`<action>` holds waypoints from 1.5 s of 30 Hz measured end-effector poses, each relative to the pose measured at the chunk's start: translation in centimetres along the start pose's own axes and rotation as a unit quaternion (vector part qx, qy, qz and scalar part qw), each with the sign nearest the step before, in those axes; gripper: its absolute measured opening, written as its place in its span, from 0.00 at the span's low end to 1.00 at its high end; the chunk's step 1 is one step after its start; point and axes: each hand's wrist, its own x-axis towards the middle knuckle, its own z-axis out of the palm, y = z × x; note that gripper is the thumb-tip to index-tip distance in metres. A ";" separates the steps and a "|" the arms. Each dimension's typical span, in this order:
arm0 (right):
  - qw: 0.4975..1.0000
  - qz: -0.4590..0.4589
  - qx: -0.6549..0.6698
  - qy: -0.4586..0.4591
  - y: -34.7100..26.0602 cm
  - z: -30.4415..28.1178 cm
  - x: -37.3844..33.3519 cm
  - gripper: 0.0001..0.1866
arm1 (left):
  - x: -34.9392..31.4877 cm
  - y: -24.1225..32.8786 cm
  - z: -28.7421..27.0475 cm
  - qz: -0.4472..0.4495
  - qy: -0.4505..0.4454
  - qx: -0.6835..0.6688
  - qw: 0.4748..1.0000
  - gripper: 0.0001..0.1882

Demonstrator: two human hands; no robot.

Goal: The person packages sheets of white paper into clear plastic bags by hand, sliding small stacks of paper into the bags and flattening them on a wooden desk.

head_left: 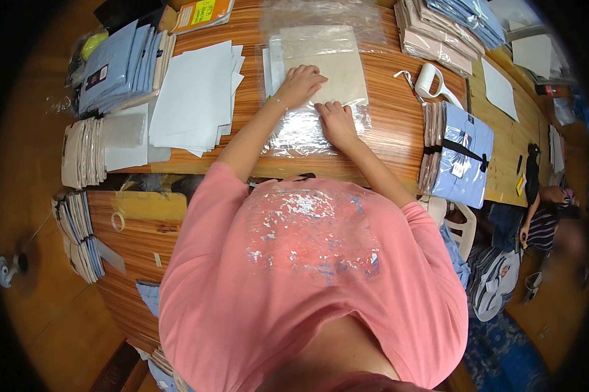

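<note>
A folded beige garment (337, 72) lies on the striped wooden table, inside or under a clear plastic bag (298, 134) whose shiny lower part spreads toward me. My left hand (301, 85) rests on the garment's left side, fingers stretched out and apart. Close to it, my right hand (337, 123) lies at the garment's lower edge, its fingers slightly bent and spread over the plastic. Neither hand visibly grips anything. White sheet material (275, 62) shows along the garment's left side.
White paper sheets (191, 98) lie to the left, beside bagged blue shirts (115, 72). On the right are a white tape dispenser (428, 81) and a strapped bundle of bagged shirts (466, 150). More bagged garments (432, 39) stand far right. Another person (548, 212) is at the right edge.
</note>
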 end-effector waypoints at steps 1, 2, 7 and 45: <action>0.999 -0.001 0.032 -0.020 -0.2 -0.3 0.2 0.14 | 0.2 -0.3 0.2 0.014 0.017 0.015 1.000 0.16; 0.999 -0.015 0.036 -0.017 -0.2 -0.3 0.5 0.13 | 0.2 -0.6 0.5 0.028 0.034 0.031 0.999 0.16; 0.993 -0.043 0.086 0.061 -0.3 0.2 0.5 0.11 | 0.5 -1.5 1.6 0.057 0.052 0.011 0.997 0.17; 0.979 -0.107 0.132 0.116 1.4 -2.0 -2.6 0.20 | -2.4 0.1 1.1 0.024 -0.029 0.056 0.998 0.22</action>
